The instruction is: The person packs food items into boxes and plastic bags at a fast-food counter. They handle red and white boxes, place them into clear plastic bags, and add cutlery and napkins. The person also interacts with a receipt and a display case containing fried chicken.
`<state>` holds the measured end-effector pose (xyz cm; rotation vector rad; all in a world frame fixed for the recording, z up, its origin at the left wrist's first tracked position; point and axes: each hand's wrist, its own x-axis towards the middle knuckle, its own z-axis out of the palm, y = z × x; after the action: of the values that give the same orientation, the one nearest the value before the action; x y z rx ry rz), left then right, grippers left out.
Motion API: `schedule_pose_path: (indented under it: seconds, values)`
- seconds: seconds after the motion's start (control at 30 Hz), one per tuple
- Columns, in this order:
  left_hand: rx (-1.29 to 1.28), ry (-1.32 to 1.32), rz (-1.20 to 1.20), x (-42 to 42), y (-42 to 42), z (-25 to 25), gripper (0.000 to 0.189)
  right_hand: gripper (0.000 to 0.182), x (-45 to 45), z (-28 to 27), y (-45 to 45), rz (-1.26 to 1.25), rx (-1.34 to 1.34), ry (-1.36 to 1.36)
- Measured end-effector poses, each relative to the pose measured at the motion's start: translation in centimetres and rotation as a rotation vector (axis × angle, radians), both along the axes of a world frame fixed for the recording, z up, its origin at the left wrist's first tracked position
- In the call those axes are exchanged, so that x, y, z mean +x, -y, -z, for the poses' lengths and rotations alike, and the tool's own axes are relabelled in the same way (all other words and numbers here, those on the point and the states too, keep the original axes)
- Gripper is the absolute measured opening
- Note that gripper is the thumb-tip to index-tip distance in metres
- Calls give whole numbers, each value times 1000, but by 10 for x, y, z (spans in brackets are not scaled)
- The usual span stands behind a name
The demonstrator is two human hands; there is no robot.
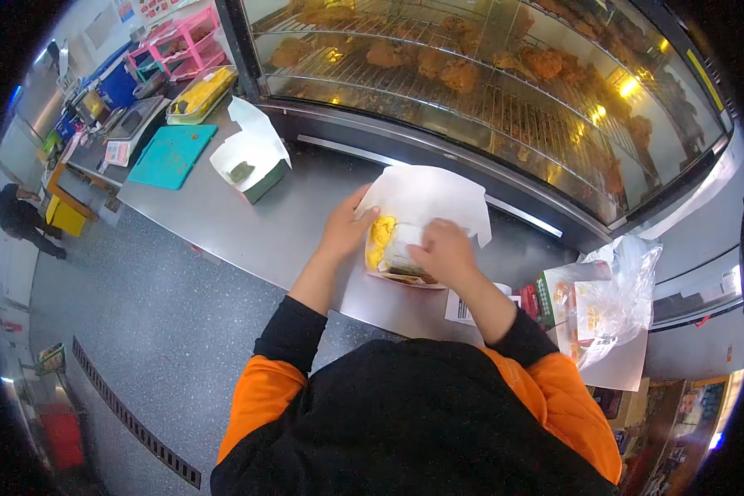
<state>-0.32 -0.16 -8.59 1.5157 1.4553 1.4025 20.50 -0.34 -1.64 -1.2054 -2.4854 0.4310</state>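
Observation:
An open paper food box (431,192) stands on the steel counter before me, its white lid raised at the back. Yellow food (382,239) fills its left side, next to a white wrapped or lidded item (404,245) whose kind I cannot tell. My left hand (346,226) grips the box's left edge, thumb on the inner side. Over the right part of the box is my right hand (444,251), fingers curled and slightly blurred at the white item; whether it grips it is unclear. A second open box (266,180) with a small dark green item (242,172) stands further left.
A glass heated cabinet (409,118) with fried pieces on racks runs behind the counter. Left are a turquoise cutting board (172,155) and a tray of yellow food (204,93). Right are a printed box (561,291) and clear plastic bag (632,279). Another person (22,214) stands far left.

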Motion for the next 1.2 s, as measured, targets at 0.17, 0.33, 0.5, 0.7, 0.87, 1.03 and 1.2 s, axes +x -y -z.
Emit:
schedule_pose_path:
  seconds: [0.17, 0.33, 0.5, 0.7, 0.87, 1.03, 1.2]
  values:
    - [-151, -386, 87, 4, 7, -33, 38, 45, 54, 17, -10, 399, 444, -446]
    - [-106, 21, 128, 10, 32, 33, 37, 50, 96, 88, -29, 281, -333, -439]
    - [-162, 561, 214, 35, 42, 61, 45, 43, 73, 116, -13, 235, -286, -659]
    - [-80, 445, 168, 37, 47, 24, 59, 43, 84, 93, -30, 336, -692, -671]
    - [-129, 118, 425, 21, 64, 27, 95, 59, 83, 83, -15, 236, -669, -495]
    - [-103, -202, 157, 33, 74, 24, 94, 74, 90, 40, -12, 124, -1051, -571]
    - [-270, -192, -46, 46, 62, 13, 74, 61, 69, 9, -18, 414, -1188, -632]
